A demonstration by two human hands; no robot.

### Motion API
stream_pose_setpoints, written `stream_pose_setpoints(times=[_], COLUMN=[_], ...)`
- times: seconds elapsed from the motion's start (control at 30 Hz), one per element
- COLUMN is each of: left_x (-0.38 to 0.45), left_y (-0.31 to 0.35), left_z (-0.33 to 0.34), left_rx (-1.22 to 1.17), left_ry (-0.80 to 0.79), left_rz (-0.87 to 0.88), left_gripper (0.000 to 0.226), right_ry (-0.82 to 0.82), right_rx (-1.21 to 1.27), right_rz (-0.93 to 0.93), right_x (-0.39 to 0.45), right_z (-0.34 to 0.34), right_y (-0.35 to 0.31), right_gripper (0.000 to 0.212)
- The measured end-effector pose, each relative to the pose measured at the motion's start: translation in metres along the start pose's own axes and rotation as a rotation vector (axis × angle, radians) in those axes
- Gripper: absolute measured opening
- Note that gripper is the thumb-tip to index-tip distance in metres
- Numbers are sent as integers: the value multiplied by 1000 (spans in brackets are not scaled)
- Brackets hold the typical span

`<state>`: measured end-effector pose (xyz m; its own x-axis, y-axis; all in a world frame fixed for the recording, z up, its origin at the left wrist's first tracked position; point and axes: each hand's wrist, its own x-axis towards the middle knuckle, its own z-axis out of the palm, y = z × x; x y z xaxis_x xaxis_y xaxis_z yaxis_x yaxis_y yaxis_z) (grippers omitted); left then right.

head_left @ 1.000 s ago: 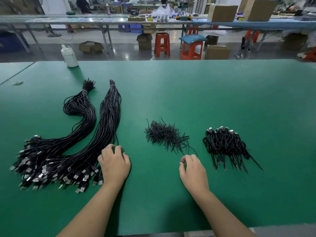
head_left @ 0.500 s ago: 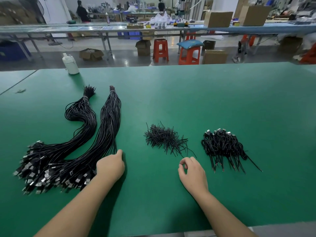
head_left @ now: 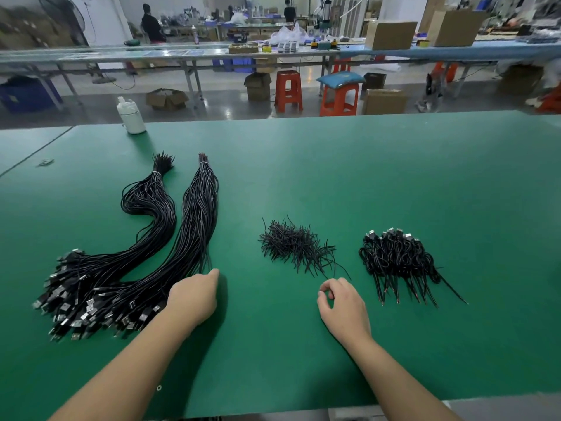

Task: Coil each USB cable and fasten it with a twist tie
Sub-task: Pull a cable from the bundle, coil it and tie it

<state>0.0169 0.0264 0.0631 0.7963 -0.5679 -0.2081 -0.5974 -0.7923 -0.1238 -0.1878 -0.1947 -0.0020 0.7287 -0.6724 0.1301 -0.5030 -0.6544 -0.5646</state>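
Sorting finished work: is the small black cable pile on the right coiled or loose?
Coiled: the small black cable pile shows short looped bundles, plugs up.

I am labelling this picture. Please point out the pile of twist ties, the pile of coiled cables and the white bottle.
pile of twist ties (head_left: pixel 291 243): head view, middle of pile.
pile of coiled cables (head_left: pixel 394 253): head view, middle of pile.
white bottle (head_left: pixel 132 118): head view, its body.
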Motion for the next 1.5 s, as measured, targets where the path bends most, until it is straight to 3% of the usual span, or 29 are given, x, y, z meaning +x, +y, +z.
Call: stream_pose_setpoints(times=[0.07, 0.13, 0.17, 0.2, 0.27, 0.37, 0.43, 0.5, 0.57, 0.67, 0.8, 0.87, 0.93, 1.2, 1.37, 1.5], left_x=[5, 5, 4, 3, 4, 1, -3, -6, -11, -16, -20, -20, -20, -17, -16, -15], left_y=[6, 15, 21, 25, 32, 44, 52, 63, 79, 107, 134, 140, 145, 150, 147, 143], left_z=[-1, -4, -7, -9, -7, -2, 0, 4, 5, 1, -1, 5, 15, 24, 22, 14], left_rx=[-397, -869, -987, -960, -616, -121, -21, -38, -143, -506, -1064, -1185, -1165, -1262, -1237, -1414], left_ry=[-36, -118, -117, -83, 37, 279, 479, 561, 386, 50, -116, -108, -46, -64, -61, -184], left_rz=[-21, -12, 9, 56, 166, 254, 415, 528, 571, 452, 304, 279, 259, 276, 304, 249], left_gripper=[24, 24, 29, 35, 41, 22, 7, 23, 37, 46, 47, 42, 39, 40, 41, 39], right_ry=[4, 8, 7, 7, 8, 2, -3, -1, 3, 13, 13, 19, 23, -73, -333, -429], right_rx=[-2, 2, 3, 3, 4, -3, -4, -2, -12, -22, -20, -7, 10, 102, 650, 755], right_rz=[-3, -11, -13, -15, -18, -22, -25, -27, -46, -77, -86, -94, -94, -74, 122, 151], right_x=[0, -1, -1, 0, 0, 0, 0, -1, -1, -2, -2, -2, -2, -4, -4, -6], right_z=[0, 1, 1, 1, 1, 1, 1, 1, 1, 0, 0, 0, -1, -12, -24, -24], right_y=[0, 1, 1, 1, 1, 2, 2, 2, 1, 1, 1, 1, 0, -7, -26, -42], right_gripper=[5, 6, 6, 7, 8, 10, 10, 11, 13, 17, 19, 19, 19, 29, 40, 32])
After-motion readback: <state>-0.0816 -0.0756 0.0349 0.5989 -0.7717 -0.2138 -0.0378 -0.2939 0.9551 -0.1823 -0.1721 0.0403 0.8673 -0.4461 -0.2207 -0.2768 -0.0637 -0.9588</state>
